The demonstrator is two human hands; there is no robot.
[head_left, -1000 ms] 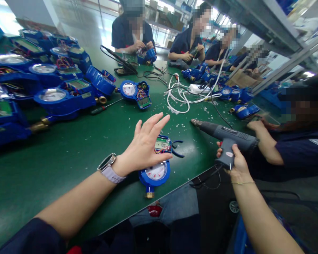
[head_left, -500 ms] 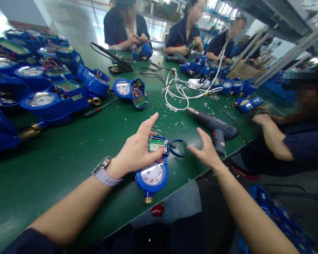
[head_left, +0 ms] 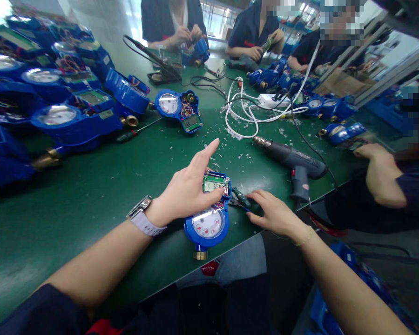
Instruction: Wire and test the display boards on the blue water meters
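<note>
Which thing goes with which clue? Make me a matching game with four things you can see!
Things:
1. heat gun
2. watch band
3. power strip
4. meter closest to the person

Clues:
A. white, with white cord looping beside it
B. blue, partly hidden by the left hand
C. dark grey, with nobody's hand on it
D. pale purple

Right pairs: 1-C, 2-D, 3-A, 4-B

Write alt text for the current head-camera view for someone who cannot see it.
A person's left hand partly covers a blue meter on a green table, the right hand at a dark-handled tool beside it. A heat gun lies to the right, more blue meters crowd the left, and co-workers are across the table.
</note>
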